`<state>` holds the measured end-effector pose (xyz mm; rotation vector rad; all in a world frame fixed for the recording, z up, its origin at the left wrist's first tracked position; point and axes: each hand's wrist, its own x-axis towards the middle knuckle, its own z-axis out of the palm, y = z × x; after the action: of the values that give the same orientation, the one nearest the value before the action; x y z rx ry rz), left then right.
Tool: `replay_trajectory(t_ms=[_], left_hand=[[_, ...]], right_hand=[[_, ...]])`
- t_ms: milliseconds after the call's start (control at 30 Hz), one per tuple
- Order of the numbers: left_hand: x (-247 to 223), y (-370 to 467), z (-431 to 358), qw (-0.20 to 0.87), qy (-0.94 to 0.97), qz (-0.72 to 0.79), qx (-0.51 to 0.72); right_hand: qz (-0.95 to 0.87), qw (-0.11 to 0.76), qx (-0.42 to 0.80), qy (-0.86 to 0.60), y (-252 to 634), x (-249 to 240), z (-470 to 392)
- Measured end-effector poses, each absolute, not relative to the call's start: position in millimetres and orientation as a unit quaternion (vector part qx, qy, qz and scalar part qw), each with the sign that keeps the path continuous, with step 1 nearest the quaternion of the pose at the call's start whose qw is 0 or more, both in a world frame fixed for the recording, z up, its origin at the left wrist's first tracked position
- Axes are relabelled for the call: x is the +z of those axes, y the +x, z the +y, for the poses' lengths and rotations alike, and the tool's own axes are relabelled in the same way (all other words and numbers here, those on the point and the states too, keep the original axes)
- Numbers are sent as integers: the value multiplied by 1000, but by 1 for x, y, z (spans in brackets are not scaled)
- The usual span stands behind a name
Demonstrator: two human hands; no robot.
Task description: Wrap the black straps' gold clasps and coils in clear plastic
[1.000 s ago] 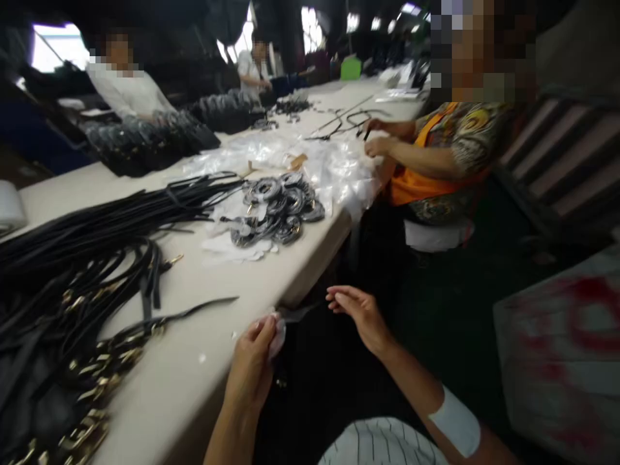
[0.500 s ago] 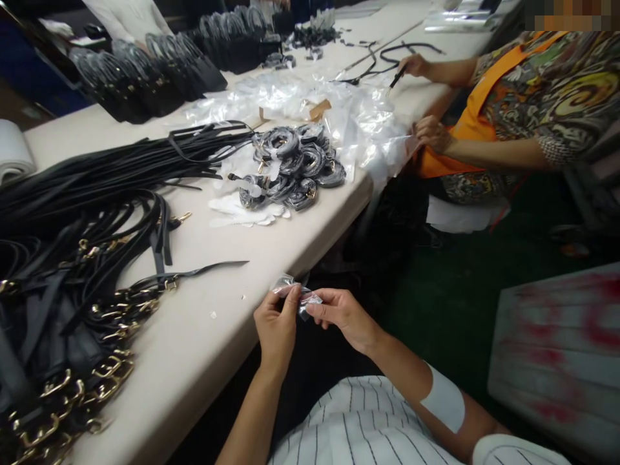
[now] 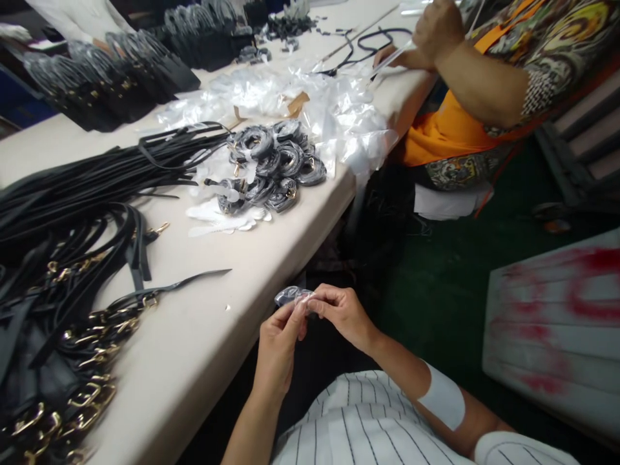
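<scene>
My left hand (image 3: 277, 339) and my right hand (image 3: 345, 316) meet just off the table's front edge. Between them is a small dark piece in clear plastic wrap (image 3: 289, 296). The left thumb and fingers pinch its lower side; the right thumb and fingertips grip the plastic at its right end. What lies inside the plastic cannot be made out clearly. Beyond my hands, coiled black straps in plastic (image 3: 290, 158) are heaped on the table (image 3: 194, 352), beside flat white strips (image 3: 227, 219).
Long black straps (image 3: 97, 168) and straps with gold buckles (image 3: 87, 336) cover the table's left. Clear plastic bags (image 3: 349, 119) lie farther back, black bags (image 3: 116, 90) behind. A co-worker in an orange apron (image 3: 445, 135) sits at right, near a red-marked white panel (image 3: 557, 323).
My fingers have shifted on the plastic, and the dark piece now points up to the left. The co-worker has raised one arm. The view has turned slightly right.
</scene>
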<state>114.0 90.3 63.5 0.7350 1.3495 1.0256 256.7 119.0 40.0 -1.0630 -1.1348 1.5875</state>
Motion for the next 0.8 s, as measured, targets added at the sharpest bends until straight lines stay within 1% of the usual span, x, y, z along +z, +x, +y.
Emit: replay_trajectory(t_ms=[100, 233, 367, 433, 500, 567, 700, 800], left_hand=[[66, 112, 85, 568, 324, 605, 454], [67, 109, 79, 542, 332, 627, 451], [78, 106, 82, 557, 288, 606, 490], [93, 101, 88, 588, 237, 559, 535], [113, 94, 96, 612, 183, 505, 580], [135, 85, 106, 646, 132, 458, 596], [178, 79, 119, 697, 90, 394, 593], [198, 85, 125, 706, 91, 373, 595]], right_hand=[[-460, 447, 653, -403, 255, 41, 114], [-434, 443, 662, -421, 249, 42, 109], [-433, 416, 691, -402, 251, 44, 109], [-427, 433, 692, -389, 256, 48, 109], [-424, 453, 669, -409, 263, 52, 109], [-446, 453, 641, -430, 268, 56, 107], [-550, 415, 611, -389, 264, 68, 99], [-597, 370, 630, -332, 250, 72, 92]])
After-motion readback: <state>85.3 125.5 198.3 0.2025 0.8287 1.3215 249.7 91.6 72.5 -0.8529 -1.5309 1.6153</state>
